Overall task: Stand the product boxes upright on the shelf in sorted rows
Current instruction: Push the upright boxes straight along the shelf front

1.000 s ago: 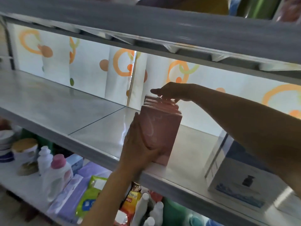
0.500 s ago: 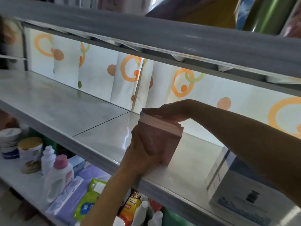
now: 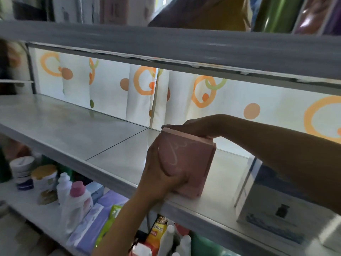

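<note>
Lower shelf [image 3: 27, 209], far left: stacked jars [image 3: 22, 167], a gold-lidded tub [image 3: 44, 175], then a white bottle with a pink cap [image 3: 77, 202], with flat purple packs [image 3: 103, 206] and a green pouch [image 3: 108, 231] lying next to it. Middle shelf [image 3: 73, 130] was bare metal on its left half, a seam running across it. My left hand [image 3: 162, 174] gripped the pink product box [image 3: 186, 163] from the near-left side, fingers curled round its front face and lower edge. The box stood upright on the middle shelf, close to the front lip, just right of the seam. My right hand [image 3: 199, 125] lay flat on the box top, fingers straight, pressing down; forearm came in from the right. Further right, well apart from the pink box, a white-and-blue product box [image 3: 273, 206] stood on the same shelf, partly behind my right arm. Behind it all, a white curtain with orange rings [image 3: 110, 80].
</note>
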Demonstrator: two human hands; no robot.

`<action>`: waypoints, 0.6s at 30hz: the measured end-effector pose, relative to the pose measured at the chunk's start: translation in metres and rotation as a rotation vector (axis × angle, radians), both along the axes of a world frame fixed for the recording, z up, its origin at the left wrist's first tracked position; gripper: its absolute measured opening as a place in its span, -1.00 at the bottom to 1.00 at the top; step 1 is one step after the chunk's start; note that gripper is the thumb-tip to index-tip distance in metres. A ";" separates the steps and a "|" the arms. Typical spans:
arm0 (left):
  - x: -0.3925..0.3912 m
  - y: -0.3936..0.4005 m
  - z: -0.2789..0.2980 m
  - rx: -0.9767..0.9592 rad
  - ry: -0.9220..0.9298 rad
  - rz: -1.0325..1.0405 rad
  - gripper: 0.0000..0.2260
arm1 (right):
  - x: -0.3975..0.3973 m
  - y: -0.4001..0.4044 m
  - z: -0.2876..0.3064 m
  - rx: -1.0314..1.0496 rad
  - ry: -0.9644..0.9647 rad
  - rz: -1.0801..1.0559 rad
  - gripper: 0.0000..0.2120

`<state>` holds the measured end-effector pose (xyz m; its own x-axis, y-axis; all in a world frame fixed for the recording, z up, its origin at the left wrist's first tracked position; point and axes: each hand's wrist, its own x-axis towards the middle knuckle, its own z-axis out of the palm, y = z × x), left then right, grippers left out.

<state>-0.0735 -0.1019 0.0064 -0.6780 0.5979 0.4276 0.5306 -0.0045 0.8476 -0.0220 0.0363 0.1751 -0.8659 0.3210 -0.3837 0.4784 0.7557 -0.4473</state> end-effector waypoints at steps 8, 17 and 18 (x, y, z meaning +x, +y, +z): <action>0.002 0.016 0.003 -0.027 -0.152 -0.133 -0.01 | 0.007 -0.005 0.008 0.472 0.102 -0.005 -0.37; -0.004 0.012 0.010 0.062 -0.362 -0.372 -0.20 | 0.029 -0.013 0.003 0.286 0.036 0.131 -0.15; -0.004 0.012 0.012 0.065 -0.343 -0.375 -0.22 | 0.032 -0.015 0.005 0.308 0.031 0.146 -0.11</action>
